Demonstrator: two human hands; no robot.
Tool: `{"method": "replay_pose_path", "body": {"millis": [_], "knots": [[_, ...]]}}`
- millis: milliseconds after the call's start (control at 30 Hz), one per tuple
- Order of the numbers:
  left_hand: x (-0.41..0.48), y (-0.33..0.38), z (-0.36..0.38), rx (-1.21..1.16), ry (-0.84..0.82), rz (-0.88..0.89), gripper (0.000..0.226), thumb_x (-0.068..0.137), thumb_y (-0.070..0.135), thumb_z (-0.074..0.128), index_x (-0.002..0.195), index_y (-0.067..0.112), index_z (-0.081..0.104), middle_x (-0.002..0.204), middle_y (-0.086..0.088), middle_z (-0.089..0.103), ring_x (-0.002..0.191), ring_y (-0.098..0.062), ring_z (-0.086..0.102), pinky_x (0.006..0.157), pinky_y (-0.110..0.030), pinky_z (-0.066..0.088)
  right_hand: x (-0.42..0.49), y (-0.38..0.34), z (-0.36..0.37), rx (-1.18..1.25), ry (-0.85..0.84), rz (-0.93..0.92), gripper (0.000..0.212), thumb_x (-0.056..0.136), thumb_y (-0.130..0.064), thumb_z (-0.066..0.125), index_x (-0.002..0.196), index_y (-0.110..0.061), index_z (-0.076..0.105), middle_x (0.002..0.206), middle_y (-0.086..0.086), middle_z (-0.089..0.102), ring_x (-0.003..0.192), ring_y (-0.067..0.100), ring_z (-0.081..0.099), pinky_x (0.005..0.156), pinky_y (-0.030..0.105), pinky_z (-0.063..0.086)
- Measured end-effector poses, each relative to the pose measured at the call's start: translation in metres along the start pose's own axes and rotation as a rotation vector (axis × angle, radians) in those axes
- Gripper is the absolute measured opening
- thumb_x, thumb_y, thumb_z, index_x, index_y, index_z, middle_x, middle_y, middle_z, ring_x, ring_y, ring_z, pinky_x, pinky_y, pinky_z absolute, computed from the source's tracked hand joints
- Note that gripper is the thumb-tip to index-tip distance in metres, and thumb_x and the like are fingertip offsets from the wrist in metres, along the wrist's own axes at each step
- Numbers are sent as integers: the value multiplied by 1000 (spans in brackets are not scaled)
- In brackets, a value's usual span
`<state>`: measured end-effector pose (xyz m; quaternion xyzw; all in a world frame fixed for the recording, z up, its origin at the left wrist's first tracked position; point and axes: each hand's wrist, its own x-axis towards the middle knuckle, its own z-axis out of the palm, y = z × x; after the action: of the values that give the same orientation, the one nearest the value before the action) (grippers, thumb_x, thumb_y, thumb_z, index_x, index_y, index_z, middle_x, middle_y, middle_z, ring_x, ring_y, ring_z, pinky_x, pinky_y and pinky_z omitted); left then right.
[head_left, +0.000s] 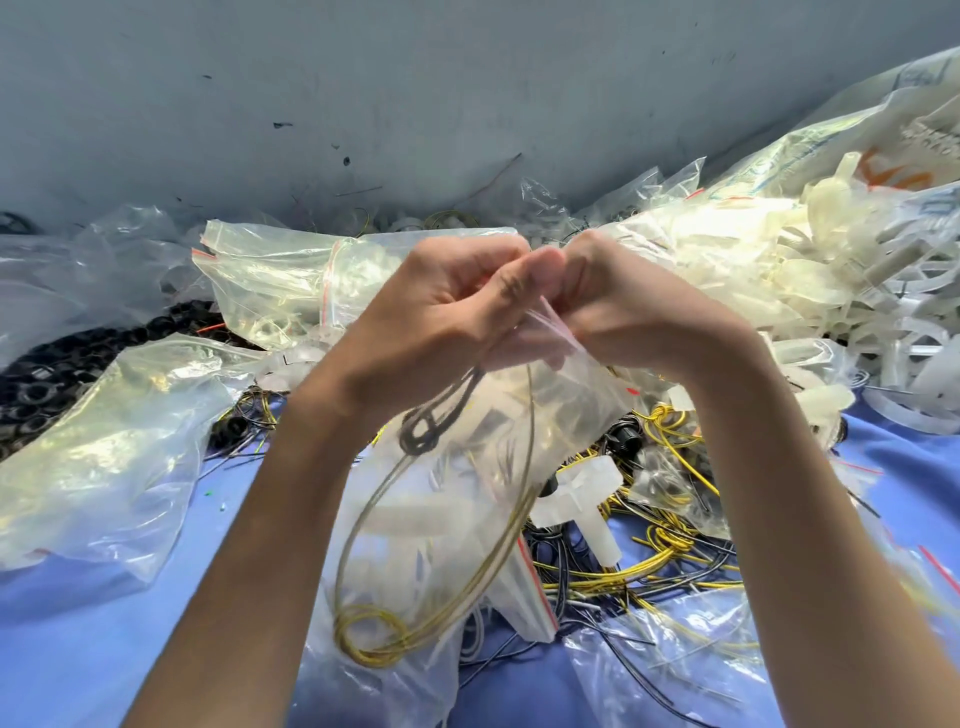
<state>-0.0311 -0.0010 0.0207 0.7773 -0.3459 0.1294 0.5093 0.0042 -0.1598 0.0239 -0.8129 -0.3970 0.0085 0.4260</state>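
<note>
A clear plastic bag (415, 519) hangs in mid-air at the middle of the scene, held up by its top edge between both hands. Inside it sit a coil of yellow wire (363, 629), sagging to the near bottom, and a knot of black wire (421, 436) higher up. The left hand (441, 306) and right hand (639, 312) meet knuckle to knuckle, fingers curled and pinching the bag's top; motion blur hides exactly where the fingertips sit.

This looks like working the bag's mouth. To do it well, keep both pinches close together on the same edge, press along it bit by bit, and let the wires hang low so no loop gets caught in the seal.

Below lies a blue cloth (104, 649) strewn with loose wires (670, 545) and a white plastic fitting (582, 499). Further left are more bags (291, 270) and black rings (78, 374); far right, a heap of white plastic parts (779, 260).
</note>
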Motion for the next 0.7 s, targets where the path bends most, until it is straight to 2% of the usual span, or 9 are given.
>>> {"method": "replay_pose_path", "body": {"millis": [33,67,133,200,300,367,433,567,700], "knots": [[0,3,2,-22,11,16,37,93,27,46,60,11,54,53,1,55,55,-10,50,52,-29,37,2,-2,3,3,-28,0,12,74,-20,75,64,-27,72,60,14,64,56,16,51,50,39,42],[-1,4,2,-57,22,32,37,94,27,47,59,15,51,50,2,52,50,-12,51,48,-26,37,4,-3,7,11,-74,10,15,76,-13,75,69,-25,71,65,17,66,56,18,54,51,39,45],[-1,5,1,-102,60,39,36,93,29,47,58,23,45,49,3,46,44,-17,47,44,-25,35,7,-7,16,35,-225,21,20,78,-4,74,80,-24,70,74,7,72,60,12,61,54,28,51],[0,3,-1,-40,99,29,36,93,30,46,58,20,42,54,4,39,51,-10,40,50,-22,31,9,-9,27,51,-408,42,25,76,-4,76,95,-20,71,87,0,74,70,4,66,64,21,54],[0,-1,-3,23,76,26,38,94,31,46,58,20,41,57,10,36,56,-4,34,56,-17,28,9,-4,26,38,-562,94,45,74,-12,79,116,-10,64,106,3,72,86,8,69,73,19,54],[0,-2,-5,32,59,34,39,94,36,46,58,20,41,58,9,36,58,-6,34,57,-19,28,6,0,15,49,-549,116,53,71,-19,80,120,-15,62,112,0,70,94,11,69,75,18,53],[0,-3,-6,34,57,35,38,92,38,44,59,20,42,59,8,36,59,-6,35,58,-19,28,1,5,2,47,-481,137,56,70,-22,81,122,-18,61,111,-4,70,92,7,68,73,14,50],[1,-5,-7,34,61,25,38,95,28,44,58,21,43,59,10,37,59,-6,34,57,-20,27,-5,10,-8,-27,-458,193,39,76,-20,77,113,-29,68,100,-9,72,80,-5,65,68,11,48],[0,-3,-7,54,60,20,38,95,28,43,58,21,42,59,9,37,60,-4,34,57,-17,27,-4,1,-7,-155,-535,234,35,71,-42,79,104,-40,69,97,-20,70,82,-7,64,70,10,48]]}}
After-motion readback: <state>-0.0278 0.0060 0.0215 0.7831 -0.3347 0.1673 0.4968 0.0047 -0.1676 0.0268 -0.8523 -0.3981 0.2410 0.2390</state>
